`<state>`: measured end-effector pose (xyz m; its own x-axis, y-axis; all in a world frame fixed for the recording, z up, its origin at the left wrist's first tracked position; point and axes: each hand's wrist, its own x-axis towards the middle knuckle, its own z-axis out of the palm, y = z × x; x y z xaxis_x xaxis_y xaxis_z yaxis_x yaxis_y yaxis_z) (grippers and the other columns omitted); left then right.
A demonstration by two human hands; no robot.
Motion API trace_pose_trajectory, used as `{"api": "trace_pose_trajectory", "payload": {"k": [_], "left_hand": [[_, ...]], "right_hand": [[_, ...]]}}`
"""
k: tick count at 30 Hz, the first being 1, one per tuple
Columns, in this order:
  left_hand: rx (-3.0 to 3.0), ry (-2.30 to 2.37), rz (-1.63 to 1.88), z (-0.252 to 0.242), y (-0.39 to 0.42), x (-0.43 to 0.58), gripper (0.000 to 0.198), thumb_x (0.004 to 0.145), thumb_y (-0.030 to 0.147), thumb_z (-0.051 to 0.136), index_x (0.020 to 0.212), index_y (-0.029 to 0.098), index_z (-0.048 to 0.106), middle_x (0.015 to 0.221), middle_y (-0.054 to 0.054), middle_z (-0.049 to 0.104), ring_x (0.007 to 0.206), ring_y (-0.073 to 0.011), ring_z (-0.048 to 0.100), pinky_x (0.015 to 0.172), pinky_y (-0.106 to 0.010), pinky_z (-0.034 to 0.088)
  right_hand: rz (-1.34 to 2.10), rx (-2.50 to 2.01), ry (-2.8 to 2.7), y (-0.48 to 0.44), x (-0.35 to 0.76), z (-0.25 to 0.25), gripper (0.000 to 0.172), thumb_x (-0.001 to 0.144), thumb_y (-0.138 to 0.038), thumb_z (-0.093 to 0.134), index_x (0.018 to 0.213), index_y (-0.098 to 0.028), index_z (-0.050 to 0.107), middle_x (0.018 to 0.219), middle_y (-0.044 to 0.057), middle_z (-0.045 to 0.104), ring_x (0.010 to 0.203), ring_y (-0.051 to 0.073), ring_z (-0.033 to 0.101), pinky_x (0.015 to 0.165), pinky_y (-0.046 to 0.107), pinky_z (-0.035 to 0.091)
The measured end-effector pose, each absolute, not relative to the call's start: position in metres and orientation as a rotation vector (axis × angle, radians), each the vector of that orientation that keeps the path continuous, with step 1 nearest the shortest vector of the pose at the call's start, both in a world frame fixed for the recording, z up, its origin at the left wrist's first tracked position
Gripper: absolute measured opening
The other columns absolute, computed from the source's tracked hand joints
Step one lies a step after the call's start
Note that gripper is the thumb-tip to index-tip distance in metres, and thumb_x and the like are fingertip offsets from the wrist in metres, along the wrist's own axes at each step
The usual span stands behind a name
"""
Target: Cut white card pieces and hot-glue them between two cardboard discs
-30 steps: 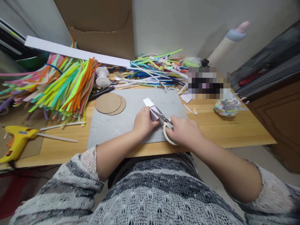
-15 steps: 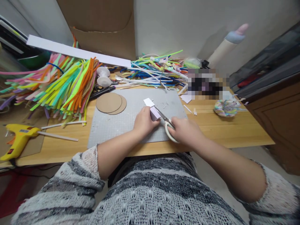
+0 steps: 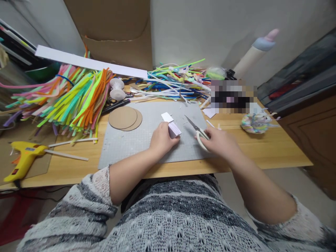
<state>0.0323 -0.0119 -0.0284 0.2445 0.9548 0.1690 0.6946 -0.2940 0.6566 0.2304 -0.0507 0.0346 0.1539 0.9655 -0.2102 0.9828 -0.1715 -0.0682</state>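
Note:
My left hand [image 3: 162, 140] is closed around a small white block of stacked layers [image 3: 174, 130], thumb along its near side. A flat white piece [image 3: 167, 117] sticks out beyond my fingers. In my right hand [image 3: 219, 141] is a pair of scissors [image 3: 198, 132] with white handles, blades together and pointing up and left, apart from the block. Both hands are over a grey cutting mat [image 3: 141, 147]. Two overlapping round cardboard discs [image 3: 122, 117] lie on the mat's left part, and tiny white scraps are scattered near the blades.
A yellow glue gun [image 3: 26, 155] lies at the left. Behind the mat are a large bundle of coloured pipe cleaners [image 3: 76, 99], a spool [image 3: 117, 89] and a loose pile of stems [image 3: 173, 84]. A pastel fuzzy ring-shaped piece [image 3: 254, 123] sits at the right.
My right hand has drawn the scissors back to the right, away from the white block, and the blades have come together. My left hand keeps its hold on the block.

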Motion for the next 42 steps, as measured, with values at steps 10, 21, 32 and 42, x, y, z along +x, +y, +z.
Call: {"api": "trace_pose_trajectory", "payload": {"k": [10,21,32,42], "left_hand": [[2.070,1.508,0.780,-0.029,-0.011,0.033,0.040,0.069,0.031,0.070,0.101,0.019,0.048,0.101,-0.007,0.060,0.093,-0.0230,0.058,0.077,-0.035,0.046],[2.092,1.508,0.787,-0.031,-0.011,0.034,0.041,0.070,0.032,0.070,0.102,0.019,0.048,0.103,-0.008,0.059,0.094,-0.0233,0.057,0.077,-0.034,0.045],[2.090,1.529,0.764,-0.031,-0.010,0.034,0.039,0.069,0.032,0.069,0.099,0.019,0.048,0.099,-0.007,0.059,0.089,-0.0219,0.057,0.072,-0.032,0.043],[2.086,1.529,0.768,-0.029,-0.010,0.035,0.038,0.069,0.032,0.070,0.097,0.019,0.048,0.096,-0.006,0.059,0.088,-0.0222,0.057,0.072,-0.033,0.043]], "right_hand": [[-0.191,2.135,2.062,-0.077,0.193,0.041,0.039,0.083,-0.055,0.039,0.092,-0.022,0.058,0.076,0.008,0.068,0.064,0.023,0.060,0.050,0.028,0.019],[-0.031,2.069,2.060,-0.086,0.188,0.044,0.036,0.086,-0.049,0.038,0.095,-0.020,0.058,0.074,0.011,0.069,0.065,0.026,0.064,0.050,0.028,0.022],[-0.007,1.993,2.107,-0.082,0.187,0.047,0.033,0.086,-0.044,0.038,0.092,-0.018,0.057,0.076,0.011,0.070,0.068,0.028,0.067,0.049,0.029,0.022],[-0.040,1.949,2.135,-0.080,0.188,0.048,0.032,0.087,-0.042,0.039,0.093,-0.018,0.060,0.077,0.012,0.070,0.071,0.027,0.066,0.051,0.030,0.025]]}}
